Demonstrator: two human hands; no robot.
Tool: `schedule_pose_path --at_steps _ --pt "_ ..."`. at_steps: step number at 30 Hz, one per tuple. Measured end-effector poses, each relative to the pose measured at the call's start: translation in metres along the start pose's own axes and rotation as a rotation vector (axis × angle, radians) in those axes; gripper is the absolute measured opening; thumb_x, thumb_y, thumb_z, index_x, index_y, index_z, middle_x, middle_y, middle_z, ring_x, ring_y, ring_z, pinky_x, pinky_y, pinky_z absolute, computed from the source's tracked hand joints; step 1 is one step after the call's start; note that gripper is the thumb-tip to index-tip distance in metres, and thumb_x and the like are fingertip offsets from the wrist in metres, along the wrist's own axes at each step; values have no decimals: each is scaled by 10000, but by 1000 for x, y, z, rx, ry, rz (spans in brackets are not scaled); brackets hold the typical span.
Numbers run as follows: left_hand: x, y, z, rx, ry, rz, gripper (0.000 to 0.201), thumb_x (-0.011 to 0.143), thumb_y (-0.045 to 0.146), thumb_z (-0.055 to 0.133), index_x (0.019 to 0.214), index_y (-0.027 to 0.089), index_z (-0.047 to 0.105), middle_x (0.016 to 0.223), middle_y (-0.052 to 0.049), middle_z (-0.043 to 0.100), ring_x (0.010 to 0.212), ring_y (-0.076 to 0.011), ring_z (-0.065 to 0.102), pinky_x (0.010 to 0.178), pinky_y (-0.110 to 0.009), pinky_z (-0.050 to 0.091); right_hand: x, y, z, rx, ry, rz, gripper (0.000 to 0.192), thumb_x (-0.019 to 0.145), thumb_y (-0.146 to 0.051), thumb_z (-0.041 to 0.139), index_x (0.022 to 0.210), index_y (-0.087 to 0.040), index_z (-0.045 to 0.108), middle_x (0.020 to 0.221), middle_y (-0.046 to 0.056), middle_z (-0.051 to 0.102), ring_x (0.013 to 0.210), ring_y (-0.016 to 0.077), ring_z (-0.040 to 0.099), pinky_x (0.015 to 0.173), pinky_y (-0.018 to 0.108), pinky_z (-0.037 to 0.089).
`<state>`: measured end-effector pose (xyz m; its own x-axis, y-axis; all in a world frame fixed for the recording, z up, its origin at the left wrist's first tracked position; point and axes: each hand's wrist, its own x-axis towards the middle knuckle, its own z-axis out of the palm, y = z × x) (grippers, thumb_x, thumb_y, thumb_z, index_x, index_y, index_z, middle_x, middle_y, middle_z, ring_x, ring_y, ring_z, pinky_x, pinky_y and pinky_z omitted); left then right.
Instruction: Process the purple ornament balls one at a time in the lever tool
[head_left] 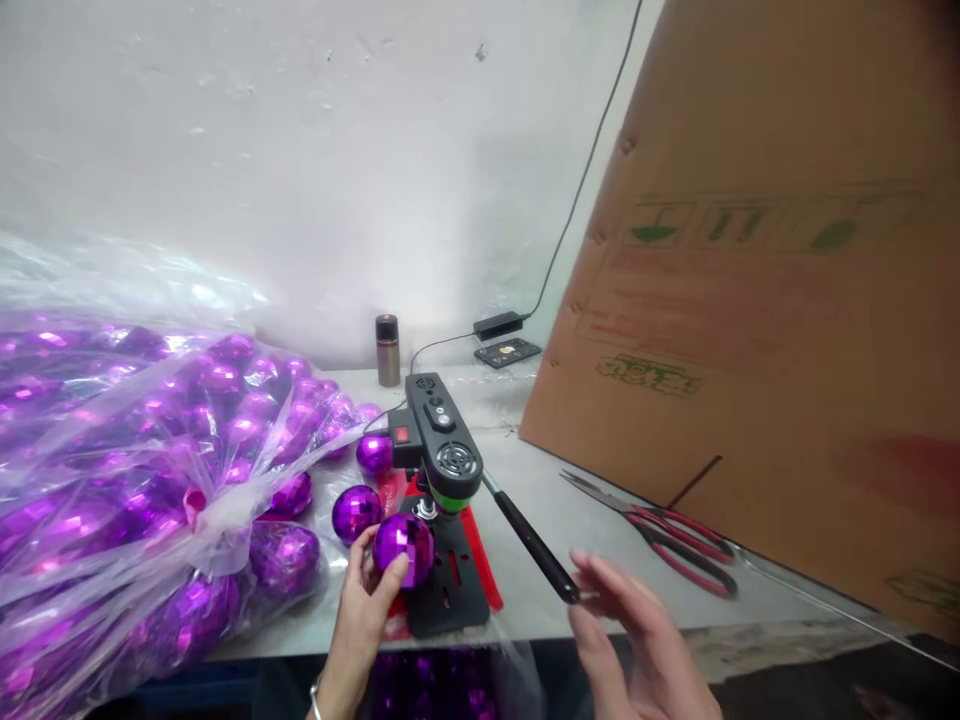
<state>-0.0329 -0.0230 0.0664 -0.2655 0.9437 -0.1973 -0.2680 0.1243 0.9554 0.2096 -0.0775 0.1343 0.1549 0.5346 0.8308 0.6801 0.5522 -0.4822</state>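
Note:
My left hand (361, 600) grips a shiny purple faceted ball (405, 547) and holds it on the black base of a small black bench press (442, 450), right under its green-ringed head. My right hand (637, 640) hovers open, fingers spread and blurred, just right of the press's black lever handle (534, 545), not touching it. Two loose purple balls (357, 512) lie on the table beside the press.
A big clear plastic bag (135, 470) full of purple balls fills the left. Red-handled scissors (667, 535) lie on the right of the table. A tall cardboard box (780, 300) leans at right. A small metal can (388, 350), a phone and a power adapter sit by the wall.

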Motion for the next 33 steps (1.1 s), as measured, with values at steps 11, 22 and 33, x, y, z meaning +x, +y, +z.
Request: schedule_pose_path --at_steps 11,22,33 --pt "7 2 4 474 -90 260 849 703 553 882 1450 219 657 1553 -195 705 1470 -440 642 1292 -632 445 27 -14 12 145 49 -90 697 1025 -121 695 1681 -248 500 1437 135 670 1197 194 716 950 284 665" --pt "7 3 2 454 -126 240 820 731 521 923 1448 223 662 1548 -189 703 1485 -448 623 1312 -632 415 106 -41 52 72 42 -333 255 1158 -310 510 1075 -188 718 997 70 807 903 170 743 814 333 568" --pt "-1 -4 20 419 -128 268 747 763 435 870 1446 221 656 1598 -191 644 1545 -457 539 1346 -673 324 118 -47 63 15 84 -262 352 1029 5 523 782 -238 459 633 -44 539 573 107 496 586 288 369"
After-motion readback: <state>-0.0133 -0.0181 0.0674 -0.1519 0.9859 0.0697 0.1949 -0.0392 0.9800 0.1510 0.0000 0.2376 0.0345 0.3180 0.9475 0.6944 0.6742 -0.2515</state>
